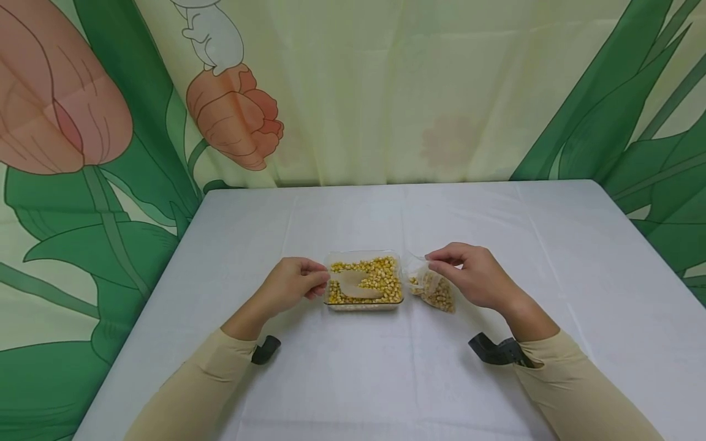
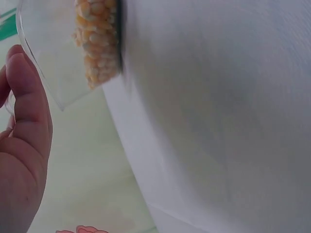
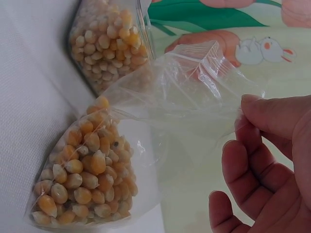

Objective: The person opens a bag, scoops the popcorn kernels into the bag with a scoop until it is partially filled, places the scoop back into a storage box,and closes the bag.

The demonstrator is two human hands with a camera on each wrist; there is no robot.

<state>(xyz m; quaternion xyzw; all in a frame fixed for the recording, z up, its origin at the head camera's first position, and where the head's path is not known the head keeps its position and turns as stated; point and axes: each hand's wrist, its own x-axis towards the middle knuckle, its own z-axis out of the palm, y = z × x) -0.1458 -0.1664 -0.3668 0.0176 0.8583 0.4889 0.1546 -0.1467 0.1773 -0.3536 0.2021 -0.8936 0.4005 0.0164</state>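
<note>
Clearly, the right hand (image 1: 475, 274) pinches the bag (image 1: 436, 293); the left hand (image 1: 288, 284) curls by the box (image 1: 364, 307), its hold unclear.

And in the right hand (image 1: 475, 277), a bag (image 3: 141, 116) of thin clear plastic, glossy and crinkled! Just beside the left hand (image 1: 291, 285), the container (image 1: 364, 305) gleams, transparent and smooth, glass or hard plastic, no telling which. Its kernels (image 1: 386, 272) show a smooth, soft sheen. Below both hands, matt white cloth (image 1: 353, 380), lightly creased; beyond them, a thin, folded fabric backdrop (image 1: 364, 110); behind the wrists, matt cloth sleeves (image 1: 193, 386).
</note>
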